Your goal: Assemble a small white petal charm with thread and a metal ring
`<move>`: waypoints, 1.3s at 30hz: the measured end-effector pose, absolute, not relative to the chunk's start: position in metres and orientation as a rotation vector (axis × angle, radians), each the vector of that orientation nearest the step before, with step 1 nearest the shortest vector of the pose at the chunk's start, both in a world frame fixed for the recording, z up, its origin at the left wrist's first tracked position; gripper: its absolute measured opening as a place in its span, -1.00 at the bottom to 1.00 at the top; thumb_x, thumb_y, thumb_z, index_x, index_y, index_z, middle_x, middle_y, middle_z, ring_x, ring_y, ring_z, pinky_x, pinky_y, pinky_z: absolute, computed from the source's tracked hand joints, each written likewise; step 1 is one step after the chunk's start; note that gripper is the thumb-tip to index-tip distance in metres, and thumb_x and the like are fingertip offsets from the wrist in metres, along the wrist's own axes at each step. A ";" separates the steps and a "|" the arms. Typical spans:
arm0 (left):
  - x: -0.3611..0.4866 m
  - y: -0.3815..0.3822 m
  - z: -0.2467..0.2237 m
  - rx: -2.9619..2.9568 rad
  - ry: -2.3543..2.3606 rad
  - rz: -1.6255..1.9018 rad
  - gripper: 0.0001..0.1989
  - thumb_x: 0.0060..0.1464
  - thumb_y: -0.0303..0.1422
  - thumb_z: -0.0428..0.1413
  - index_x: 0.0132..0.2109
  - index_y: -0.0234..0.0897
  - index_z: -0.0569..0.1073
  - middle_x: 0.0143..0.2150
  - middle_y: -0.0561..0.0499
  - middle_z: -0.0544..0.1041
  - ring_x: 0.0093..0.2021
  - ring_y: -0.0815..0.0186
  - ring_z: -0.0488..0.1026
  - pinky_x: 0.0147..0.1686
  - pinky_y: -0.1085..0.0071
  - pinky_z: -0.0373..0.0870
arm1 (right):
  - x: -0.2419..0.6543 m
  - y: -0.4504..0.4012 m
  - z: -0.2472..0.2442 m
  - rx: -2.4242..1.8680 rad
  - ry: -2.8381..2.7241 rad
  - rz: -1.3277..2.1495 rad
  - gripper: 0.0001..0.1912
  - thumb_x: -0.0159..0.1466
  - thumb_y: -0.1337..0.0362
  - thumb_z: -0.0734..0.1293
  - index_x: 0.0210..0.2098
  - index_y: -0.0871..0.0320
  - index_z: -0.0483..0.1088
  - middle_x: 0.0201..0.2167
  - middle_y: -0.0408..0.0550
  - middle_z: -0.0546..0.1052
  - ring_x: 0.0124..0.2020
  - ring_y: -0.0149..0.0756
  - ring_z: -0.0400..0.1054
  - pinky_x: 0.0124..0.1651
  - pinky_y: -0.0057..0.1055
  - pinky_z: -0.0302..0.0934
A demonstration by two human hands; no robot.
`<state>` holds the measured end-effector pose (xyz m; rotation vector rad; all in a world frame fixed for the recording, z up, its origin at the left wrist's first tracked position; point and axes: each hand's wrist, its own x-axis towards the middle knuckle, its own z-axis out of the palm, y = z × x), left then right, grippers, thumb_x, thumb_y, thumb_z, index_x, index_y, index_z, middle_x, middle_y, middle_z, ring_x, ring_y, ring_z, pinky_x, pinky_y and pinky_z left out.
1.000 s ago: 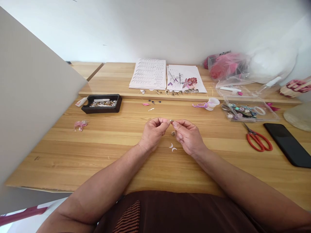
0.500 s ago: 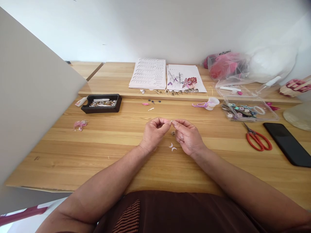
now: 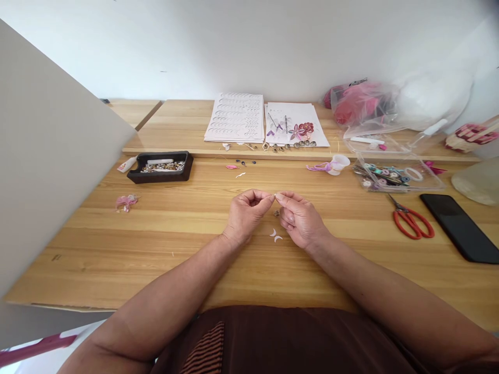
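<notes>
My left hand point(image 3: 246, 214) and my right hand point(image 3: 302, 221) meet over the middle of the table, each closed in a thumb-and-finger pinch. A tiny pale piece point(image 3: 275, 195) shows where the fingertips come together; its shape is mostly hidden. Just under the curled fingers of my right hand lies a small round metallic bead-like piece point(image 3: 276, 213). Closer to me, two white crescent cutouts point(image 3: 275, 236) rest on the wood. Beyond the hands are a wavy white strip point(image 3: 240, 175) and a small pink piece point(image 3: 231, 167).
At left stands a black tray point(image 3: 159, 176) of beads, with a glue bottle point(image 3: 127, 164) and pink scraps point(image 3: 127, 202) nearby. Paper sheets point(image 3: 234, 117) lie on the raised back shelf. To the right are a clear box point(image 3: 432, 179), red-handled scissors point(image 3: 413, 223) and a phone point(image 3: 460, 227).
The view has shifted slightly, so the table's contents appear a little further left. Both hands keep the same pinch, fingertips together.
</notes>
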<state>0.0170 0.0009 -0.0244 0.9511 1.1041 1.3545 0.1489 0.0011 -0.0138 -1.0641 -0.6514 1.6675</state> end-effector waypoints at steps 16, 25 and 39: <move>0.009 0.006 -0.021 0.916 1.120 1.377 -0.77 -0.06 -0.26 0.34 -0.42 -0.31 0.50 -0.50 0.14 0.42 -0.54 0.52 0.22 -0.40 0.49 0.25 | 0.146 -0.004 -0.019 -1.149 -0.910 1.663 -0.61 -0.02 0.08 0.58 -0.52 0.16 0.36 -0.67 -0.22 0.44 -0.76 -0.57 0.10 -0.69 -0.55 -0.09; -0.001 0.012 -0.020 1.064 1.196 1.355 -0.77 -0.04 -0.24 0.33 -0.39 -0.32 0.52 -0.44 0.08 0.50 -0.48 0.48 0.30 -0.40 0.49 0.24 | 0.155 -0.007 -0.010 -1.148 -1.538 1.016 -0.83 0.21 0.23 0.42 -0.45 0.15 0.42 -0.63 -0.22 0.38 -0.61 -0.48 0.16 -0.53 -0.48 0.06; -0.002 0.008 -0.016 1.119 1.085 1.089 -0.67 -0.12 -0.14 0.38 -0.43 -0.32 0.51 -0.56 0.14 0.36 -0.57 0.52 0.09 -0.51 0.45 0.05 | 0.170 0.009 -0.003 -1.169 -1.542 0.791 -0.84 0.25 0.19 0.41 -0.42 0.11 0.47 -0.65 -0.25 0.32 -0.60 -0.45 0.12 -0.50 -0.43 0.04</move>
